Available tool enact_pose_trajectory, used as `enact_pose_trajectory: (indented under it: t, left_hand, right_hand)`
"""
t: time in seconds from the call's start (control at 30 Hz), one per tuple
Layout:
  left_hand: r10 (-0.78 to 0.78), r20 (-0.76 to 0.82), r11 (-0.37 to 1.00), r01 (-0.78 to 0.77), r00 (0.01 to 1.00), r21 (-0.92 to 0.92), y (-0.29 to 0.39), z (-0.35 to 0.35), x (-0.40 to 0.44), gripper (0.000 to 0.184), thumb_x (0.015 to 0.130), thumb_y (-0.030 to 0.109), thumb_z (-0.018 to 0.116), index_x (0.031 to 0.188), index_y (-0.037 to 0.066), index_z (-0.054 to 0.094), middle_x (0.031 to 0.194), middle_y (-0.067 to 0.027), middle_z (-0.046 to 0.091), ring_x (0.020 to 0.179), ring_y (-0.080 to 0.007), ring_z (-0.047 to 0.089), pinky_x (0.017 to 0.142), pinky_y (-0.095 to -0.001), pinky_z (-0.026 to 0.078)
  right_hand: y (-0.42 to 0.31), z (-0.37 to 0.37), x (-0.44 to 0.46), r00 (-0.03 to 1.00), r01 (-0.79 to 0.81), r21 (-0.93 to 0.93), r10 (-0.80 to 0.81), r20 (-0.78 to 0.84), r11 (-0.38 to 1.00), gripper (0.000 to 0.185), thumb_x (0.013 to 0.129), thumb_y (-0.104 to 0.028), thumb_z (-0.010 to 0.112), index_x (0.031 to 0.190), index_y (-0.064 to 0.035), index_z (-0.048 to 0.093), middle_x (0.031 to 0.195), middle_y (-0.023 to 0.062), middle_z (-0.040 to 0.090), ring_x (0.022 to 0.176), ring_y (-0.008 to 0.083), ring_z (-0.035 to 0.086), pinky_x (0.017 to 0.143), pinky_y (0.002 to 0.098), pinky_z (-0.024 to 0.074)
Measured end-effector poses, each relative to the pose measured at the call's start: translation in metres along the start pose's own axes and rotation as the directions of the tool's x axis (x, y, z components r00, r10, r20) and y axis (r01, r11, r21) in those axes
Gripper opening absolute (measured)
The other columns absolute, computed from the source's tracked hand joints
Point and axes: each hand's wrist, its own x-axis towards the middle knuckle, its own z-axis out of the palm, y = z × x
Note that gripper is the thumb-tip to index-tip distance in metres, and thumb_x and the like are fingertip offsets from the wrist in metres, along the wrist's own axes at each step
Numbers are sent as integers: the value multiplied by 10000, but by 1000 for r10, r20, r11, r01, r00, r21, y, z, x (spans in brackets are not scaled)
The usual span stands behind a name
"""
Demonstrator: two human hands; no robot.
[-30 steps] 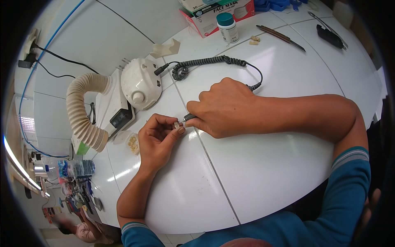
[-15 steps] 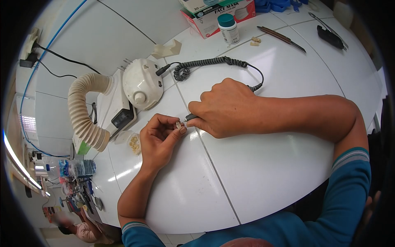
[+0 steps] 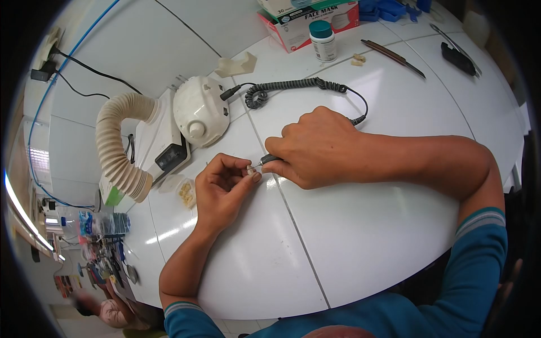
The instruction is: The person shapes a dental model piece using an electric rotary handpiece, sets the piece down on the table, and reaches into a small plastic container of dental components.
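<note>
My left hand [image 3: 221, 197] pinches a small cream tooth-like piece [image 3: 250, 169] between thumb and fingertips. Closed around a dark rotary handpiece [image 3: 269, 159], my right hand [image 3: 316, 149] points its thin metal bit at the piece. The bit's tip is at or very near the piece; contact is too small to make out. A coiled black cord [image 3: 287, 85] runs from behind my right hand to a white motor control unit [image 3: 202, 115] with a knob. Left of my left hand sits a clear container [image 3: 186, 193] with yellowish pieces.
A ribbed hose [image 3: 107, 143] arches from a white box at left. Farther back are a face mask box [image 3: 321, 25], a green-capped bottle [image 3: 322, 42], loose cream pieces [image 3: 358, 59] and a brown-handled knife [image 3: 393, 56]. Water bottles [image 3: 101, 223] and another person [image 3: 115, 311] are at lower left.
The view has shifted slightly, so the tabletop things appear a little farther right. Both hands keep their grips; the piece looks slightly turned between the left fingertips.
</note>
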Motion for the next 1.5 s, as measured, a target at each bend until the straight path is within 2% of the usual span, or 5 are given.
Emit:
enact_pose_trajectory:
  t: [0.1, 0.4, 0.5, 1.3, 1.5]
  left_hand:
    - [15, 1, 1000, -15, 1000, 12, 1, 1, 0, 207, 973, -14, 824, 1128, -31, 689, 971, -39, 711, 842, -73, 691, 785, -227, 584]
    - [-19, -20, 997, 20, 1000, 72, 4, 1, -1, 258, 934, 4, 875, 1106, 0, 682, 948, -12, 672, 826, -47, 648, 754, -209, 552]
    - [24, -17, 997, -23, 1000, 79, 3, 3, -1, 215, 956, 6, 844, 1112, -9, 696, 920, -4, 693, 762, -34, 612, 701, -196, 500]
    - [2, -34, 986, 4, 999, 166, 3, 4, -1, 253, 911, -2, 878, 1097, -7, 707, 959, 4, 699, 846, -32, 589, 765, -207, 484]
    - [10, 1, 991, -10, 1000, 132, -1, 0, -1, 250, 948, -18, 851, 1137, -30, 689, 969, -16, 695, 871, -53, 638, 791, -223, 549]
  right_hand:
    - [1, 1, 0, 1000, 8, -4, -8, -10, 1000, 455, 1094, -511, 625, 972, -85, 728, 769, 156, 737, 659, 379, 739, 575, 496, 547]
    - [1, -1, 1, 1000, 5, -12, -5, 11, 1000, 449, 1092, -506, 630, 977, -84, 733, 780, 155, 741, 666, 368, 746, 578, 486, 552]
    - [0, -3, 0, 999, -5, -6, 5, 33, 1000, 452, 1095, -505, 627, 980, -81, 734, 783, 156, 743, 670, 365, 748, 582, 481, 554]
    - [-3, -3, 1, 998, -5, -44, 8, 69, 999, 467, 1095, -516, 627, 975, -77, 734, 787, 157, 732, 669, 365, 743, 581, 484, 553]
    - [-1, -2, 0, 999, 4, -38, -3, 47, 999, 477, 1099, -520, 620, 971, -75, 737, 779, 158, 733, 670, 367, 745, 580, 481, 553]
